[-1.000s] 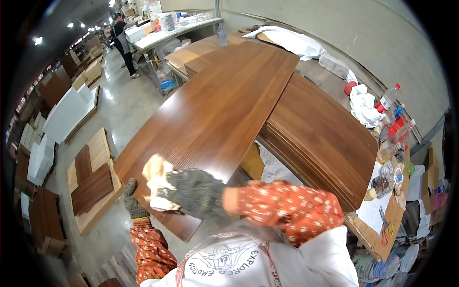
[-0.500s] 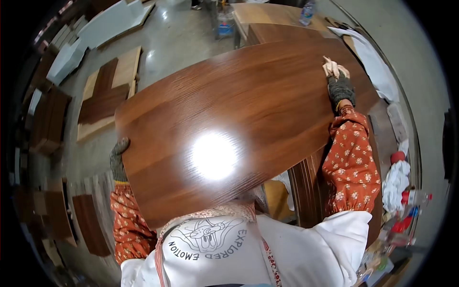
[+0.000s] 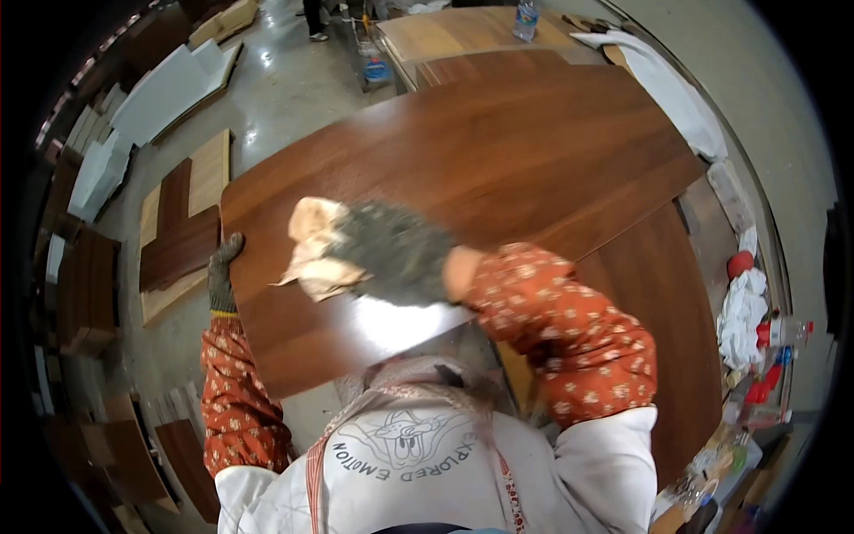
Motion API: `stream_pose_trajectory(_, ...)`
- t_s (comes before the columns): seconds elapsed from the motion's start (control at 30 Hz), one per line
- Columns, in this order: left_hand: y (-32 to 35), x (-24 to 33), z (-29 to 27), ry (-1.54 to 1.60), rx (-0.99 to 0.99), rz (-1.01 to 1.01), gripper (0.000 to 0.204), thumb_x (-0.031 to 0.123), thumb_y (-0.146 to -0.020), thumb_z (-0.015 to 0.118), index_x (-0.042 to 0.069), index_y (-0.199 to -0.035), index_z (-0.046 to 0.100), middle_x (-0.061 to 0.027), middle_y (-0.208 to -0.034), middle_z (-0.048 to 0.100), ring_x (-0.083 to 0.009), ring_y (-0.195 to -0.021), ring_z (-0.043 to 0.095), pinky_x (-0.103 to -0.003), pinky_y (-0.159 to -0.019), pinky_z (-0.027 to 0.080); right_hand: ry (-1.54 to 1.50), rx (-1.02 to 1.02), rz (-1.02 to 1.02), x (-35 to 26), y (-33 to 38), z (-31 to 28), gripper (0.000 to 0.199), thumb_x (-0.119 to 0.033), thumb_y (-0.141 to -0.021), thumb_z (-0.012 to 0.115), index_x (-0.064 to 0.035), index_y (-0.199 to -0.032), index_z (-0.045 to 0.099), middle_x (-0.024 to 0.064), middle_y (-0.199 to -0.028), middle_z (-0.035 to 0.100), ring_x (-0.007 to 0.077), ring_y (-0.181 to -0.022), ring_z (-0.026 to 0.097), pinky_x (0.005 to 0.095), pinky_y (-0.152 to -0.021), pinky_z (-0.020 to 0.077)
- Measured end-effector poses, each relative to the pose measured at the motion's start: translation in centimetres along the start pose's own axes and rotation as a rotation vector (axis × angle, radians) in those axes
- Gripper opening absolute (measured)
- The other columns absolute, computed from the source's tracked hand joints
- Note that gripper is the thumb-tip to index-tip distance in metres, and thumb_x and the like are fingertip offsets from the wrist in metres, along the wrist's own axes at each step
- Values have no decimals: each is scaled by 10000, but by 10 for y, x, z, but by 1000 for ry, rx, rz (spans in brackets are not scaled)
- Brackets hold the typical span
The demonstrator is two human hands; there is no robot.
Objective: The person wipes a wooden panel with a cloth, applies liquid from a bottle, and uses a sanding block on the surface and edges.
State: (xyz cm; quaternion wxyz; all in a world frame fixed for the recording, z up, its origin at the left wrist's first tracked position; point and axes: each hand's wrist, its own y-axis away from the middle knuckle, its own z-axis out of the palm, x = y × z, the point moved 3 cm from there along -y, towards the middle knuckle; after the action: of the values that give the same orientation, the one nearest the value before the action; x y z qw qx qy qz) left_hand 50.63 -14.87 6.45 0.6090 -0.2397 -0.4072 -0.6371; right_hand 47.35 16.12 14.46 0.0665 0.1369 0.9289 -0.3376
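A large brown wood-grain panel [image 3: 427, 169] lies in front of me, its near left corner sticking out toward my body. My left hand [image 3: 221, 276], in a dark knitted glove, grips the panel's left edge; some of its fingers are hidden by the edge. In my right hand [image 3: 400, 251], gloved alike and smeared by motion, is a crumpled beige cloth [image 3: 313, 249], against the left part of the panel's face. A bright glare [image 3: 400, 325] shines on the panel just below that hand.
Under it another brown panel [image 3: 658, 303] extends to the right. White sheeting [image 3: 667, 89], a crumpled white cloth [image 3: 740, 320] and bottles [image 3: 787, 332] line the right side. A water bottle [image 3: 525, 20] stands on a light wooden table [image 3: 463, 34] behind. Boards [image 3: 182, 231] are stacked on the left floor.
My right hand with the cloth has swept from the panel's far right edge to its left part. My left hand stays at the left edge. The view has shifted slightly.
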Motion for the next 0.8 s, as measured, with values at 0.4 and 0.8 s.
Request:
stream_pose_trajectory(0.4, -89, 5, 79, 7, -182, -21, 459, 153, -835, 641, -66, -1223, 529, -207, -1111, 639, -314, -958, 658, -396, -856, 570, 727, 49, 755, 56, 106, -69, 439, -435, -865, 590, -112, -1163, 572, 203, -1066, 626, 392, -913, 607, 471, -772, 501)
stream_pose_trajectory(0.8, -114, -9, -20, -561, -169, 274, 404, 229, -989, 500, -19, -1306, 537, -133, -1327, 560, -218, -1249, 510, -357, -1100, 357, 491, 83, 862, -25, 140, -102, 358, -252, -849, 643, -118, -1176, 588, 159, -1129, 622, 366, -990, 598, 474, -844, 486)
